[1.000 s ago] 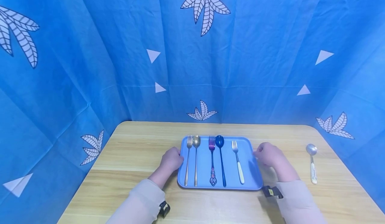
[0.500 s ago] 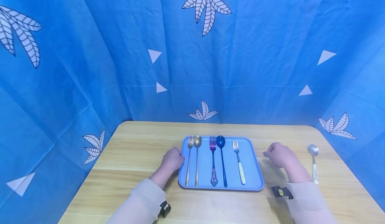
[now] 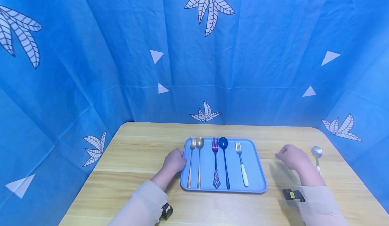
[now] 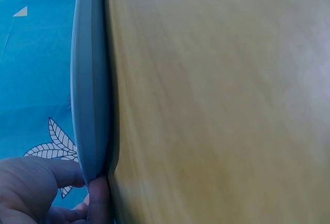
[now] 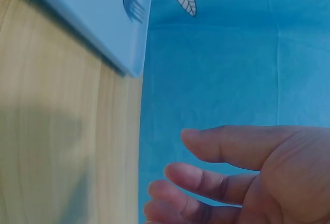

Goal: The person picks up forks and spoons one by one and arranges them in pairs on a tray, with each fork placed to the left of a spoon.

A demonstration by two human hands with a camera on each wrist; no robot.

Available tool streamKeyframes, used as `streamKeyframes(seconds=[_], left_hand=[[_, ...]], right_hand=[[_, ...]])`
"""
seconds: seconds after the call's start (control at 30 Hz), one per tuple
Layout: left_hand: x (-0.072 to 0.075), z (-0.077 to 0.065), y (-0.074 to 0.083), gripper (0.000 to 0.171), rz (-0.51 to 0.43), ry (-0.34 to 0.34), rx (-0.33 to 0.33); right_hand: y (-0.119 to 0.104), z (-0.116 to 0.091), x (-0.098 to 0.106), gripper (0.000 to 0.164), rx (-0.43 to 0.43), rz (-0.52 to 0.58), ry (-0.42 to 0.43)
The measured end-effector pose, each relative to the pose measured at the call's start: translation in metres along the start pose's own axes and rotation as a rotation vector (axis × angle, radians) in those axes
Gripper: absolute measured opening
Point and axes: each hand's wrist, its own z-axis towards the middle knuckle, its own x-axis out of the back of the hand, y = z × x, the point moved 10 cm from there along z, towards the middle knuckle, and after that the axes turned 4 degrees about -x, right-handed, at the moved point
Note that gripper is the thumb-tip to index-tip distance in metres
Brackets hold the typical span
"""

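Note:
A blue tray [image 3: 209, 172] lies on the table with cutlery in it. My left hand [image 3: 175, 161] pinches its left rim; in the left wrist view the thumb and a finger [image 4: 99, 198] meet at the tray's edge [image 4: 93, 90]. Inside, from left, lie a gold fork [image 3: 190, 165], a gold spoon [image 3: 199, 165], a purple fork [image 3: 215, 148], a dark blue spoon [image 3: 223, 143] and a white-handled fork [image 3: 244, 175]. My right hand [image 3: 294, 158] is over the table right of the tray, holding nothing, its fingers loosely bent. Nearest it is a spoon [image 3: 317, 151], its handle partly hidden behind my wrist.
The wooden table [image 3: 146, 138] is bordered behind and on both sides by a blue curtain [image 3: 258, 67] with white leaf prints. Each wrist carries a small black camera, such as the right camera [image 3: 293, 195].
My right hand has left the tray's right edge and moved right toward the loose spoon, now covering part of its handle. My left hand stays on the tray's left rim.

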Motion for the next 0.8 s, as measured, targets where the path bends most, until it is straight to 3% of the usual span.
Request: streamKeyframes(seconds=[0.47, 0.8], left_hand=[[-0.001, -0.001, 0.0, 0.016, -0.01, 0.003, -0.003], [-0.001, -0.001, 0.0, 0.017, -0.013, 0.001, 0.002]], right_hand=[[0.032, 0.003, 0.011, 0.044, -0.017, -0.009, 0.0], [0.054, 0.003, 0.02, 0.059, -0.027, -0.054, 0.028]])
